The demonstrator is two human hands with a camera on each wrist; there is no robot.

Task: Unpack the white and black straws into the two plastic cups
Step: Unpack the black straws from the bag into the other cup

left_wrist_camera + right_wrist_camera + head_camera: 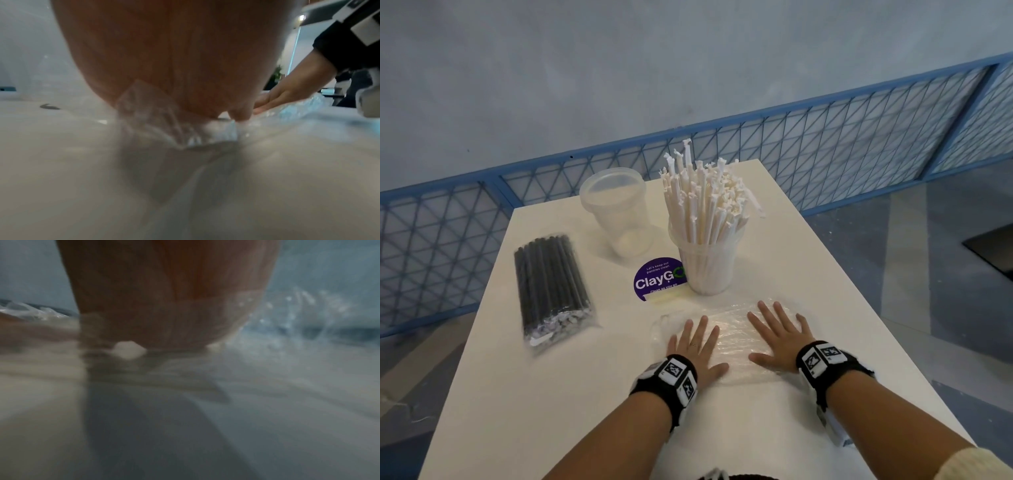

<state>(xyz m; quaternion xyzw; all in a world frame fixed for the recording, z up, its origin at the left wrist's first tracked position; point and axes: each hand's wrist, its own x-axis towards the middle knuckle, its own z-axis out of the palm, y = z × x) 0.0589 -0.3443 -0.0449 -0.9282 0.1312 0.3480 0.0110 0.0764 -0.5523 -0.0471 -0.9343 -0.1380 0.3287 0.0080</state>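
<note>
White paper-wrapped straws (705, 202) stand bunched in a clear plastic cup (709, 270) at the table's middle. A second clear cup (616, 212) stands empty to its left. Black straws (551, 284) lie sealed in a clear bag on the left. An empty clear wrapper (736, 339) lies flat in front of the cups. My left hand (697, 346) and right hand (779, 334) both press flat on the wrapper, fingers straight and spread. In the left wrist view my palm (164, 56) rests on the crinkled plastic wrapper (174, 129), with my right hand (287, 94) beside it. The right wrist view is blurred.
A purple round ClayGo sticker (657, 279) is on the white table (551, 394) between the cups. A blue mesh fence (825, 144) runs behind the table. The table edges drop to grey floor on both sides.
</note>
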